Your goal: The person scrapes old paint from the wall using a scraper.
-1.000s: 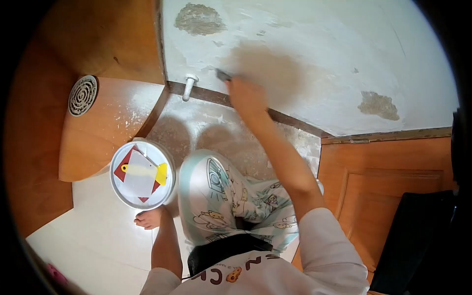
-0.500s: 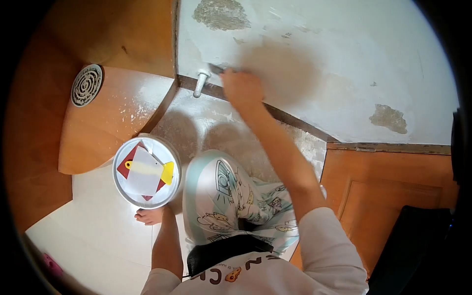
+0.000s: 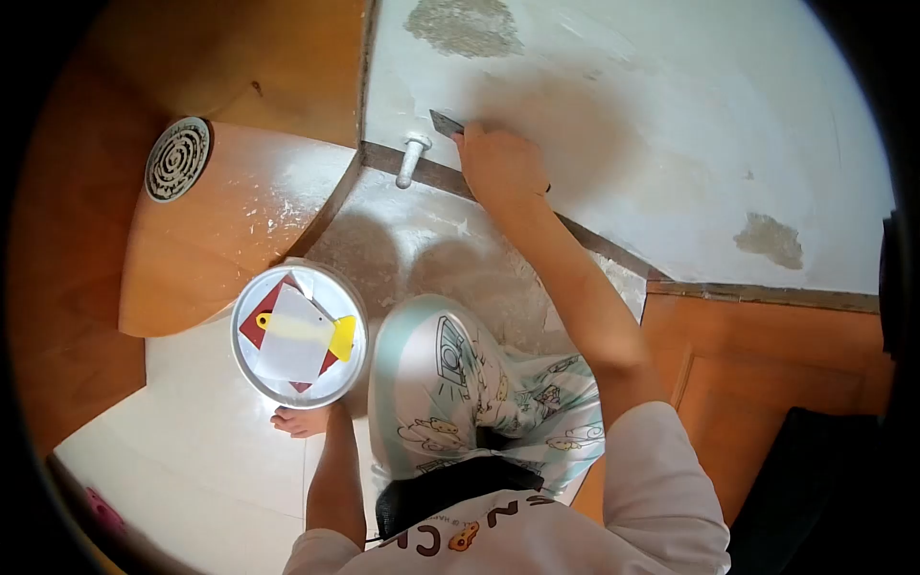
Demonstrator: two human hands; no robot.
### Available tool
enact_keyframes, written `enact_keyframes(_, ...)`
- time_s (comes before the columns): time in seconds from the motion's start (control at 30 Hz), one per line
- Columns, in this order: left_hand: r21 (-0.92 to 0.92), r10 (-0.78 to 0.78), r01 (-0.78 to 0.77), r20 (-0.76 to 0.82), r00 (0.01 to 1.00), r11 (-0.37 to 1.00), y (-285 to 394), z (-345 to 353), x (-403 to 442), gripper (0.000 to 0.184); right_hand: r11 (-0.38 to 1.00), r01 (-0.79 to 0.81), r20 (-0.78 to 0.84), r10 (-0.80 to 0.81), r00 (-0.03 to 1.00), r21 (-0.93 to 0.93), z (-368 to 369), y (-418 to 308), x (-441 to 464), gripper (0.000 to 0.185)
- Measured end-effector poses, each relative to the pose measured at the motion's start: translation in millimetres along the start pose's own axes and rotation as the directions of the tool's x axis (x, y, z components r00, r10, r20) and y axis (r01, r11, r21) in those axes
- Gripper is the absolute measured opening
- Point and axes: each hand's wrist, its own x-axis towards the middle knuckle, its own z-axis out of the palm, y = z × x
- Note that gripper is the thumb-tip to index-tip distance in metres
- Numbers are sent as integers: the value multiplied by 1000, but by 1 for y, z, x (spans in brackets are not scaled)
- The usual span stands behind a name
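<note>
My right hand (image 3: 505,168) is closed around a putty knife, its dark metal blade (image 3: 446,123) angled up and left against or just off the white wall (image 3: 661,144). Just left of and below the blade, a white-coated pipe stub (image 3: 412,158) sticks out of the wall. My left forearm (image 3: 335,479) reaches up to the white bucket (image 3: 361,350), where the hand is hidden behind it. On top of the bucket lie dark red sheets (image 3: 253,328), a whitish translucent sheet (image 3: 292,345) and a yellow-handled tool (image 3: 342,338), partly covered.
Bare grey-brown patches (image 3: 465,24) show on the wall. A brown strip (image 3: 613,249) runs along its base. At left are a curved wooden shelf (image 3: 220,230) dusted white and a round drain cover (image 3: 179,160). A wooden door (image 3: 767,355) and a dark object (image 3: 815,479) are at right.
The view has shifted slightly. My right hand has moved the putty knife up and away from the pipe stub, and its blade now shows more fully. The bucket and the sheets on it stay put.
</note>
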Motion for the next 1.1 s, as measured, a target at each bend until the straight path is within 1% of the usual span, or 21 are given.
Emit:
enact_keyframes(0.07,6,-9,9,19,1000,1000,1,-5,-3,46,997,-26,30,28,999,-72,3,-3,2,27)
enact_keyframes(0.17,1,-3,3,38,999,1000,-3,-3,-9,48,988,52,22,-49,999,-145,5,-4,-2,28)
enact_keyframes(0.27,-24,-8,9,25,1000,1000,3,5,2,50,998,-20,151,30,988,-67,-16,16,-7,26)
enact_keyframes(0.37,-30,-9,10,45,999,1000,1,-10,-1,52,999,46,94,-43,995,-26,9,-6,9,26)
enact_keyframes(0.4,-17,-19,19,11,1000,1000,5,-16,0,49,996,79,90,-74,993,-48,11,-13,12,25)
enact_keyframes(0.47,-16,-19,19,-3,1000,1000,3,-1,1,49,985,149,88,-141,986,-91,4,-29,19,23)
enact_keyframes(0.5,-6,-11,11,-4,1000,1000,-3,4,0,48,992,104,103,-96,990,-69,-2,-25,13,22)
enact_keyframes(0.57,-5,-25,25,1,1000,1000,5,-2,1,47,999,30,111,-25,993,-43,-18,-11,9,19)
enact_keyframes(0.67,20,-25,24,8,1000,999,-4,-2,-3,46,997,19,26,-17,1000,-75,-20,-19,9,19)
enact_keyframes(0.77,19,-16,16,-8,1000,1000,-1,-1,-2,44,990,103,148,-88,985,-95,-7,-35,22,23)
enact_keyframes(0.87,36,-43,43,-8,999,998,7,-10,5,43,993,-46,-107,34,994,-111,-37,-21,11,28)
enact_keyframes(0.93,67,-51,50,15,999,996,6,-15,1,42,983,29,-78,-44,996,-181,-36,-26,14,28)
enact_keyframes(0.97,65,-48,46,17,999,997,2,-5,0,41,976,50,-77,-68,995,-212,-37,-27,18,28)
enact_keyframes(1.0,62,-42,41,14,999,997,-2,5,1,41,983,64,-16,-68,998,-175,-40,-32,21,29)
enact_keyframes(1.1,56,-32,32,-11,999,998,-3,8,-1,39,937,144,-93,-182,979,-320,-35,-37,18,31)
